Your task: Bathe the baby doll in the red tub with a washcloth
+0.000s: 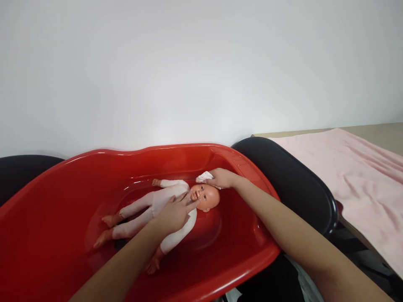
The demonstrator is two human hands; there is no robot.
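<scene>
A baby doll (166,200) in white clothing lies on its back in a red baby bathtub (56,218), head to the right and bare feet to the left. My left hand (176,213) rests on its upper chest near the chin, fingers stretched out and apart. Bunched in my right hand (222,178) is a white cloth (204,176), held beside the far side of the doll's head. The fingertips under the cloth are partly hidden. Shiny reflections lie around the doll; whether there is water in the tub I cannot tell.
The black backrest of a chair (292,184) stands against the tub's right end, and another black rounded shape (25,172) shows at the left. A pink cloth (362,180) covers a table (384,136) on the right. Behind the tub is a pale wall (176,75).
</scene>
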